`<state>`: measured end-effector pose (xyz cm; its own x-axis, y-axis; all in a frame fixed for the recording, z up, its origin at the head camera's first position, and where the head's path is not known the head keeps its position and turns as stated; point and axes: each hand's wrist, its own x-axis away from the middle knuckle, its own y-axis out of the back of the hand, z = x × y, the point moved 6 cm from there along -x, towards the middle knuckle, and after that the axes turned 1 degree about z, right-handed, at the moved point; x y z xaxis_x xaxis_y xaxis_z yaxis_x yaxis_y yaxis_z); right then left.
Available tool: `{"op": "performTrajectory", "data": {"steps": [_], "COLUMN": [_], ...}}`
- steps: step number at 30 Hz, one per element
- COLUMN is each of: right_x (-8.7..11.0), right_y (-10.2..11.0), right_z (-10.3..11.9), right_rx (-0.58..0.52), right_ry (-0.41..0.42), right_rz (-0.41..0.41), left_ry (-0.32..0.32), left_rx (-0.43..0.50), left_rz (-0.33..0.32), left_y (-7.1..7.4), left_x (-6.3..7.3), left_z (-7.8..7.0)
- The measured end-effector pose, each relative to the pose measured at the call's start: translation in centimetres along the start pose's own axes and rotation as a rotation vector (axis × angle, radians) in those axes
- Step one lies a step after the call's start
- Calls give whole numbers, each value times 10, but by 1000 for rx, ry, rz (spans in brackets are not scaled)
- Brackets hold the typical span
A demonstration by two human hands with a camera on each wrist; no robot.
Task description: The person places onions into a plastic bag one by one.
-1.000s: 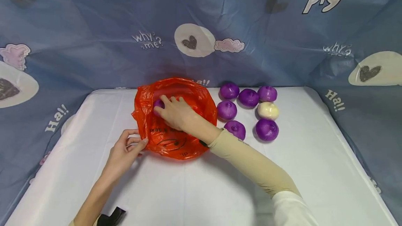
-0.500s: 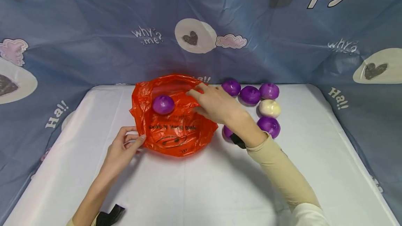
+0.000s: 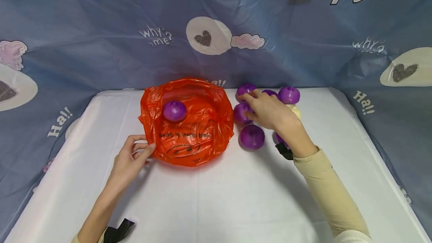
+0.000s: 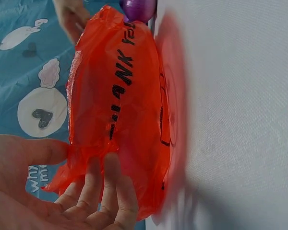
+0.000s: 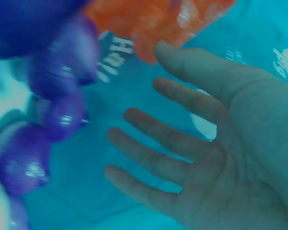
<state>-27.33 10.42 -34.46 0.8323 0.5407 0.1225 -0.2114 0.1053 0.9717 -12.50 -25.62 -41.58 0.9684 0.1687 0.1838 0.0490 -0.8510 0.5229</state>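
Observation:
A red plastic bag (image 3: 216, 141) stands with its mouth spread wide on the table, one purple onion (image 3: 174, 111) inside. At the bag's left rim, my left hand (image 3: 129, 158) pinches the plastic, thumb at the rim and fingers along the outer side (image 4: 110, 191). My right hand (image 3: 271, 111) hovers over the onions right of the bag, fingers spread and nothing held. Its fingertips overlap one purple onion (image 3: 242, 114) in the head view. In the right wrist view the palm (image 5: 240, 158) faces the camera, with purple onions (image 5: 21, 158) beside it.
Around the right hand lie more purple onions, one in front (image 3: 252, 137), one at the back (image 3: 246, 90) and one farther right (image 3: 289, 95). A pale onion (image 3: 295, 111) is partly hidden by the hand. A blue printed cloth (image 3: 287, 48) rises behind the white table (image 3: 202, 201).
The right hand has let go of the purple onion inside the bag, come out and moved right, over the other onions. The left hand has stayed at the bag's rim.

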Motion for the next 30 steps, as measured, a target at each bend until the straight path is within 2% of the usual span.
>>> {"op": "performTrajectory", "data": {"steps": [12, 18, 30], "right_x": [-12, -19, -24], "right_y": [-38, -45, -53], "right_z": [-14, -13, -14], "right_rx": [-1, 31, 33], "right_ry": [28, 45, 18], "right_rz": [7, 17, 33], "left_ry": [6, 9, 0], "left_rx": [14, 23, 25], "left_rz": [-5, -11, -27], "left_y": [1, 0, 0], "left_x": [-1, -1, 0], "left_z": [4, 4, 3]}}
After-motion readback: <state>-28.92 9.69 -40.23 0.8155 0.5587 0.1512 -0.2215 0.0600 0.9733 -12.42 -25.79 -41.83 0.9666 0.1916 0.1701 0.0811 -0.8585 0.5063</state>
